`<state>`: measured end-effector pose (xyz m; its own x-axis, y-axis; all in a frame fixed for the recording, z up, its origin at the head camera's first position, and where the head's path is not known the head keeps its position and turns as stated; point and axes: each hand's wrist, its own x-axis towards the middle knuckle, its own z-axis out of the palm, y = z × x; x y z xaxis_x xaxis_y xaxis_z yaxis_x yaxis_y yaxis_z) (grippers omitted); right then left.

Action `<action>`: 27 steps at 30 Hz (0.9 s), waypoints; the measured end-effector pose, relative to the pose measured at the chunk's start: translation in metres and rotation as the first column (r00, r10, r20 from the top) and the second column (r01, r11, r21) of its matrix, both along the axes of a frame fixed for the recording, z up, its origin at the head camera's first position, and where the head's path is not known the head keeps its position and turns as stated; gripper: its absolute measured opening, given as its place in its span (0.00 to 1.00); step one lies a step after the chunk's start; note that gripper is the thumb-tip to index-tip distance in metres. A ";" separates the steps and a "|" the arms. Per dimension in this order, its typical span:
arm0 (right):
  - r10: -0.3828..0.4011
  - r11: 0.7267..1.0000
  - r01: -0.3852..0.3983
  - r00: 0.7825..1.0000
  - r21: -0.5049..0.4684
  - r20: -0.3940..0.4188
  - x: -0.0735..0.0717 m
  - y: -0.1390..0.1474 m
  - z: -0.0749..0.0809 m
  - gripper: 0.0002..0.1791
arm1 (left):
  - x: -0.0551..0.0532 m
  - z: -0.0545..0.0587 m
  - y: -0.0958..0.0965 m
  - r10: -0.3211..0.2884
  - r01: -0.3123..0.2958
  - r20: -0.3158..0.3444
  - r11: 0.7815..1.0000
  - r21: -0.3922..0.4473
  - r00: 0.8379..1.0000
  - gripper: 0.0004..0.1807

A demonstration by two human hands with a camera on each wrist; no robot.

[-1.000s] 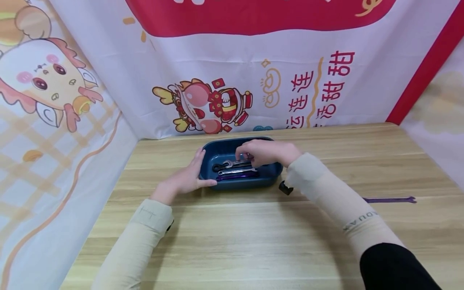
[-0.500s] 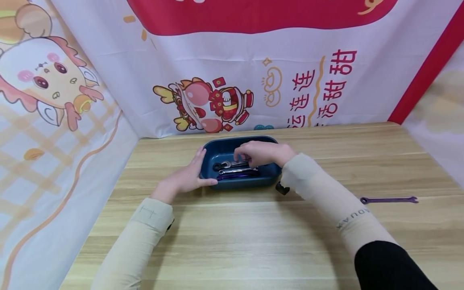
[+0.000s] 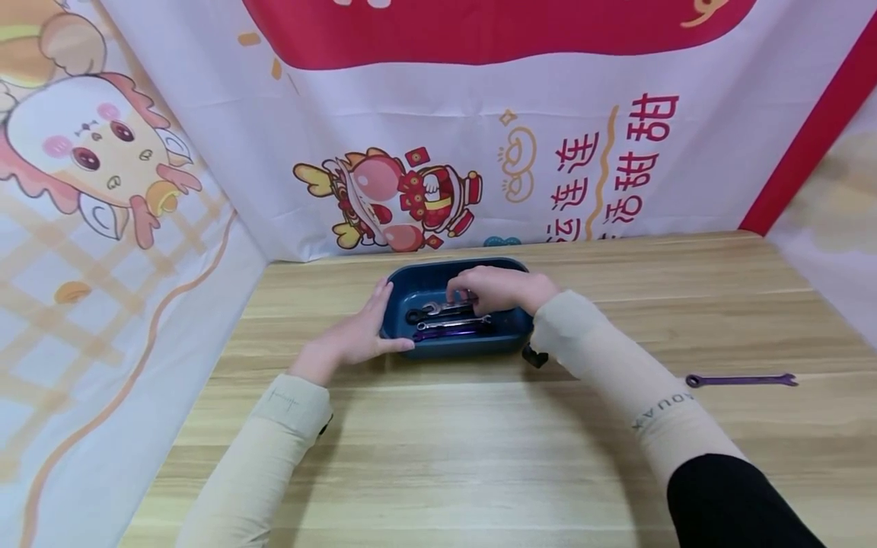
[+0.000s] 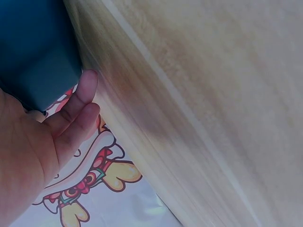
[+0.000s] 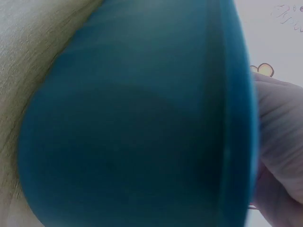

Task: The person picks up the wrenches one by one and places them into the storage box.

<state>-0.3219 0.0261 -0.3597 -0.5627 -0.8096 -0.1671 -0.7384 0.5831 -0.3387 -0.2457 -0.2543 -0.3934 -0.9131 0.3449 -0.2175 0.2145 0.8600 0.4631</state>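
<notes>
A dark blue oval bin (image 3: 459,348) sits near the back of the table in the head view. Inside it lie several wrenches: a silver wrench (image 3: 452,323), a purple wrench (image 3: 448,332) along the front wall, and a dark ring-ended wrench (image 3: 415,316). My left hand (image 3: 349,335) rests against the bin's left end, fingers extended along the side and thumb at the front. My right hand (image 3: 503,289) reaches in over the right part, fingers bent down, and seems to pinch a wrench whose far end the hand covers. In the right wrist view the bin's wall hides most of that hand.
Another purple wrench (image 3: 742,380) lies on the wooden table (image 3: 445,457) to the right, beside the right forearm. A printed cloth (image 3: 411,99) hangs just behind the table's back edge, and a patterned cloth (image 3: 123,266) stands at the left.
My right forearm has shifted slightly left, uncovering the ring end of the purple wrench on the table. The right fingers stay inside the bin, and the left hand holds its place.
</notes>
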 end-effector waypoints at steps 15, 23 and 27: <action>-0.049 0.999 0.049 0.999 -0.023 0.010 -0.011 0.001 -0.011 0.22 | -0.001 0.001 0.002 0.000 0.000 -0.005 1.000 -0.011 1.000 0.65; -0.064 0.998 0.064 0.998 -0.020 0.008 -0.016 0.000 -0.015 0.21 | 0.001 0.002 0.002 0.010 -0.010 0.009 1.000 -0.007 1.000 0.65; -0.079 0.997 0.079 0.997 -0.013 0.007 -0.017 0.000 -0.018 0.21 | 0.001 0.001 0.002 0.008 -0.007 0.004 1.000 -0.008 1.000 0.65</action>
